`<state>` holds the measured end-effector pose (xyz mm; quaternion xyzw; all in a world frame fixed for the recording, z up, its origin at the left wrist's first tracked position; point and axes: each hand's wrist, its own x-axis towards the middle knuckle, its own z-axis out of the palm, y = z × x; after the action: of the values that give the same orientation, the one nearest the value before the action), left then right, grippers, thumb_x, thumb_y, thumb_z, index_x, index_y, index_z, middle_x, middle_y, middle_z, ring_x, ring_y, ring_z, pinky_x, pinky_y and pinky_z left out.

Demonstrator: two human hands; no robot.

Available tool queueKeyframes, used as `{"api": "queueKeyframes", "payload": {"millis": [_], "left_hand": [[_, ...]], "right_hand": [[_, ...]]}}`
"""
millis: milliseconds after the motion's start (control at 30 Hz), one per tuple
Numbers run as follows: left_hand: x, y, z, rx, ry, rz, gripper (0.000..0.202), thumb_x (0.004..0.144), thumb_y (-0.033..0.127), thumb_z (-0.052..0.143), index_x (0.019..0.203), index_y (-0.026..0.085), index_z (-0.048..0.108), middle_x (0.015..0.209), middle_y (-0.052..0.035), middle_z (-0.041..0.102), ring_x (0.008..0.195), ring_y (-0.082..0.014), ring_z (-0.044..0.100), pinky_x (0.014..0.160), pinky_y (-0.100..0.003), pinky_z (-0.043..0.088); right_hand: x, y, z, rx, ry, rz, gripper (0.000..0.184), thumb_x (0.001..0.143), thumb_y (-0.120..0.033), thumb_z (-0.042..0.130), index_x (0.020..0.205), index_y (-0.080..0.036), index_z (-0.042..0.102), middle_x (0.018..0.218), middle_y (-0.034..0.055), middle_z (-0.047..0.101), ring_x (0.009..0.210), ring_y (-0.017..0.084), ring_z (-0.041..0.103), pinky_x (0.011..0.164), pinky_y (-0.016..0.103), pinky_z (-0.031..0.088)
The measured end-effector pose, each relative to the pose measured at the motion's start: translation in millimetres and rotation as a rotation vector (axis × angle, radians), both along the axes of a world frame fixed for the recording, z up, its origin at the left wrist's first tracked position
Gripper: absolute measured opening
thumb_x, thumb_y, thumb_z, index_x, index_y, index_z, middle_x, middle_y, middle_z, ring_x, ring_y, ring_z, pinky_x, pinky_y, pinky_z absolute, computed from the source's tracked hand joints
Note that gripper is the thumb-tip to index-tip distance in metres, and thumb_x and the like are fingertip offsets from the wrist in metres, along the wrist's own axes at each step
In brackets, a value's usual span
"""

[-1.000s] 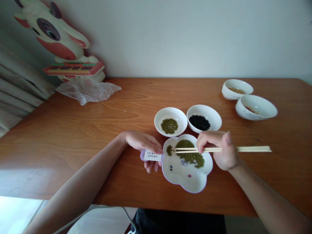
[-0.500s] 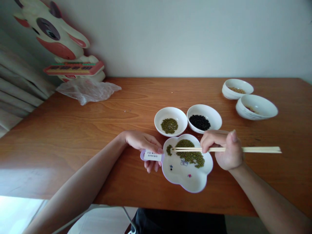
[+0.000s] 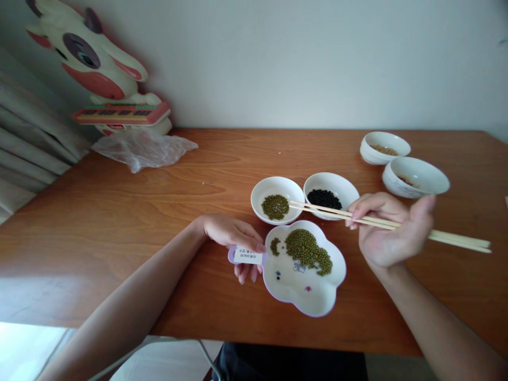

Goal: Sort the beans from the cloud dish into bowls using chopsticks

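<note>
My left hand (image 3: pixel 236 241) is closed on the labelled handle of a white flower-shaped plate (image 3: pixel 309 299) with a purple rim. Mung beans (image 3: pixel 305 247) lie in a large heap and a smaller cluster on this plate, with one black bean (image 3: pixel 278 278) at its left. In my right hand (image 3: pixel 391 227) is a pair of chopsticks (image 3: pixel 373 221), their tips over the right rim of a white bowl (image 3: pixel 278 182) that contains more mung beans. Whether the tips pinch a bean is too small to tell. Behind the chopsticks, a second white bowl (image 3: pixel 345 186) holds black beans (image 3: pixel 324 199).
Two more white bowls, one (image 3: pixel 369 153) with tan grains and one (image 3: pixel 428 180) with reddish pieces, stand at the back right. A crumpled clear plastic bag (image 3: pixel 145 151) lies at the back left before a cow-shaped toy keyboard (image 3: pixel 123 114). The wooden table (image 3: pixel 138 211) meets a wall behind.
My right hand has lifted the chopsticks away from the plate and moved right and up, so their tips are now at the mung bean bowl. My left hand keeps the plate in place.
</note>
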<state>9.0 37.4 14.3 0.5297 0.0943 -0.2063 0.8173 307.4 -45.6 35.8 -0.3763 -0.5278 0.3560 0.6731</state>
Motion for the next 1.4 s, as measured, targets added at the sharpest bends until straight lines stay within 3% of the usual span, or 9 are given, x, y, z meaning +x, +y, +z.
{"api": "queueKeyframes", "payload": {"millis": [133,367,500,767,1133,1400], "left_hand": [[-0.1,0.2,-1.7,-0.006,0.009,-0.003,0.042,0.103,0.048,0.048,0.111,0.013,0.071,0.102,-0.0131,0.077,0.079,-0.0193,0.076,0.072,-0.028,0.061],[-0.4,0.1,-0.7,-0.01,0.018,0.006,0.043,0.103,0.048,0.049,0.114,0.013,0.072,0.103,-0.0131,0.076,0.079,-0.02,0.076,0.07,-0.028,0.06],[-1.0,0.2,-0.6,-0.009,-0.002,-0.002,0.044,0.104,0.047,0.048,0.12,0.014,0.071,0.103,-0.0132,0.076,0.075,-0.0187,0.075,0.068,-0.027,0.059],[-1.1,0.4,-0.8,0.004,0.005,0.003,0.044,0.103,0.047,0.049,0.121,0.015,0.072,0.097,-0.0116,0.077,0.069,-0.0172,0.073,0.061,-0.024,0.056],[-1.1,0.3,0.4,0.004,0.003,-0.007,0.044,0.104,0.047,0.047,0.124,0.016,0.071,0.099,-0.0118,0.077,0.07,-0.0172,0.073,0.061,-0.024,0.056],[-0.4,-0.2,1.2,0.002,0.001,-0.002,0.045,0.102,0.05,0.05,0.121,0.016,0.072,0.096,-0.0113,0.077,0.071,-0.0183,0.074,0.061,-0.025,0.057]], "right_hand": [[-0.1,-2.4,4.4,0.015,-0.025,0.025,0.077,0.103,-0.062,0.02,0.06,-0.023,0.07,0.051,0.0067,0.056,0.052,0.02,0.053,0.051,0.037,0.037],[-2.0,-10.5,6.0,-0.136,-0.236,0.333,0.082,0.101,-0.068,0.016,0.057,-0.022,0.068,0.052,0.0064,0.058,0.051,0.019,0.052,0.053,0.037,0.035],[-4.6,-12.1,2.8,-0.125,-0.337,0.401,0.08,0.1,-0.07,0.017,0.06,-0.022,0.067,0.056,0.0055,0.059,0.054,0.019,0.052,0.056,0.037,0.035],[-5.4,-12.0,1.2,-0.095,-0.422,0.426,0.078,0.099,-0.072,0.017,0.061,-0.023,0.064,0.058,0.0041,0.061,0.054,0.018,0.053,0.057,0.037,0.035],[-3.9,-13.3,-7.4,-0.025,-0.393,0.385,0.077,0.105,-0.06,0.019,0.062,-0.022,0.07,0.057,0.0055,0.062,0.055,0.018,0.057,0.058,0.037,0.038],[-2.4,-14.3,2.8,-0.026,-0.177,0.282,0.08,0.104,-0.062,0.021,0.059,-0.022,0.074,0.052,0.0066,0.062,0.052,0.02,0.054,0.057,0.038,0.038]]}}
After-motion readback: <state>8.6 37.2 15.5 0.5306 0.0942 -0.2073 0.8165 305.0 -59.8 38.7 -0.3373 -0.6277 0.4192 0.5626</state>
